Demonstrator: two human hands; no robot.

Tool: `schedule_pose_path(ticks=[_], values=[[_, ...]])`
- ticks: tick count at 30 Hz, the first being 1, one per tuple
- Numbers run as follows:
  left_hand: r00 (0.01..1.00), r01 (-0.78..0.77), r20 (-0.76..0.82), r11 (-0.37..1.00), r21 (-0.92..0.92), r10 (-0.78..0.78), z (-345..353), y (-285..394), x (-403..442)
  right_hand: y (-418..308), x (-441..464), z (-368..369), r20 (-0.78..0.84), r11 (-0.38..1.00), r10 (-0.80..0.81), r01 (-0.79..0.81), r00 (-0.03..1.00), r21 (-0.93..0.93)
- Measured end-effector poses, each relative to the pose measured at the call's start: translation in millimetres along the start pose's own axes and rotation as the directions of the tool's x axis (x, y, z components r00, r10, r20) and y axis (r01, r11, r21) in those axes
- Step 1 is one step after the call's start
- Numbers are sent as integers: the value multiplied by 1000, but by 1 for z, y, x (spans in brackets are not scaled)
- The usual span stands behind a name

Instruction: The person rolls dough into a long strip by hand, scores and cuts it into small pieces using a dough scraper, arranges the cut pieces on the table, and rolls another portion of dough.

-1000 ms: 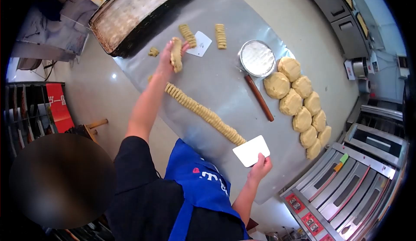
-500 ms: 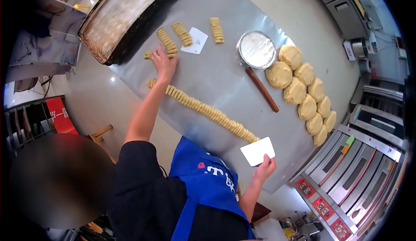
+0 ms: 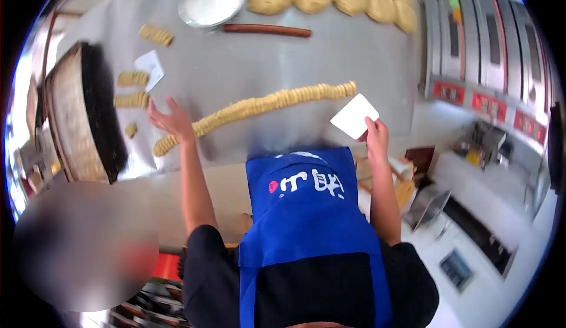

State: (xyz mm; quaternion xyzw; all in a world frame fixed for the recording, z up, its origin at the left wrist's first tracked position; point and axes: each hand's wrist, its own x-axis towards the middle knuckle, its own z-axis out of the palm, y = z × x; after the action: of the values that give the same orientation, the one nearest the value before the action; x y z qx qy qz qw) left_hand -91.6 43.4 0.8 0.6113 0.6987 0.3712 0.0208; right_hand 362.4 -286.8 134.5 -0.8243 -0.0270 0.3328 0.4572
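Three dough pieces (image 3: 133,78) sit separated, upper left; a long sliced roll (image 3: 253,109) remains mid-frame. Left hand (image 3: 173,120) loosely spread, empty; right hand (image 3: 377,137) pinches a white scraper (image 3: 355,117).

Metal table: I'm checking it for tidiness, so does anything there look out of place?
A small dough lump sits alone between the tray and the long dough roll, stubby beside the neat ridged pieces. I see no spill.

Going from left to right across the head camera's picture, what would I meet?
Worn, black-sided rectangular baking tray, bare left hand, slim brown wooden rolling pin, flat white rectangular scraper, large silver metal oven.
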Motion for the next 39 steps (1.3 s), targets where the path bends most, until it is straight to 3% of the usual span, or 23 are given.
schedule_pose_path(ticks=[2,3,5,7,9,11,12,14,15,17,21,23,25,27,28,29,30,31,32,33,35,37,39], values=[[983,-31,168,975,-219,68,11,57,-48,29,7,-26,49,980,201,-200,978,-19],[961,-20,252,934,-357,117,17,79,-73,44,4,-34,26,978,209,-209,978,-3],[806,-3,528,895,-446,266,30,130,-112,72,8,-45,94,921,386,-389,918,19],[650,-25,624,833,-553,434,47,190,-138,92,5,-47,118,902,412,-423,903,90],[470,-156,555,683,-713,686,72,243,-154,101,4,-43,141,853,514,-521,846,18],[199,-225,512,548,-806,836,96,286,-166,103,-1,-36,145,836,537,-547,831,42],[188,-222,510,542,-811,840,107,304,-169,109,-3,-35,203,813,553,-577,808,81],[-87,-332,407,359,-872,909,124,333,-180,119,-8,-28,246,781,564,-606,789,153],[-90,-329,408,360,-873,908,132,339,-185,124,-5,-17,225,772,561,-601,797,206],[-286,-343,321,216,-914,903,146,351,-190,129,14,12,193,788,512,-547,837,282],[-334,-363,318,191,-912,887,173,344,-213,71,67,79,174,764,438,-467,882,446],[-267,-370,311,201,-907,912,193,339,-214,55,73,91,172,760,394,-425,903,492],[-203,-268,368,310,-912,908,184,350,-199,31,78,92,162,762,338,-371,927,531],[-34,-118,449,443,-889,893,177,356,-199,4,76,78,82,911,155,-175,984,374],[-29,-118,451,445,-888,892,165,365,-193,-14,74,75,34,953,83,-90,996,289],[-73,152,653,656,-740,754,148,381,-182,-33,73,72,35,954,81,-88,996,286],[-178,393,794,782,-484,581,134,391,-178,-50,71,71,-24,990,-28,31,999,139],[-166,397,796,778,-487,583,131,391,-184,-60,72,71,-60,989,-149,148,987,-19],[-128,664,810,656,-359,573,132,390,-192,-56,80,74,-69,952,-267,253,961,-170],[-79,865,831,452,-217,550,134,386,-197,-62,81,74,-34,945,-290,281,956,-170],[11,940,816,272,-205,578,141,367,-212,-85,77,86,53,641,-595,513,802,-571],[123,959,864,164,-229,487,127,361,-204,-110,62,107,76,628,-632,567,771,-532],[136,986,866,23,-168,482,104,358,-182,-119,55,124,139,450,-705,591,695,-669]])
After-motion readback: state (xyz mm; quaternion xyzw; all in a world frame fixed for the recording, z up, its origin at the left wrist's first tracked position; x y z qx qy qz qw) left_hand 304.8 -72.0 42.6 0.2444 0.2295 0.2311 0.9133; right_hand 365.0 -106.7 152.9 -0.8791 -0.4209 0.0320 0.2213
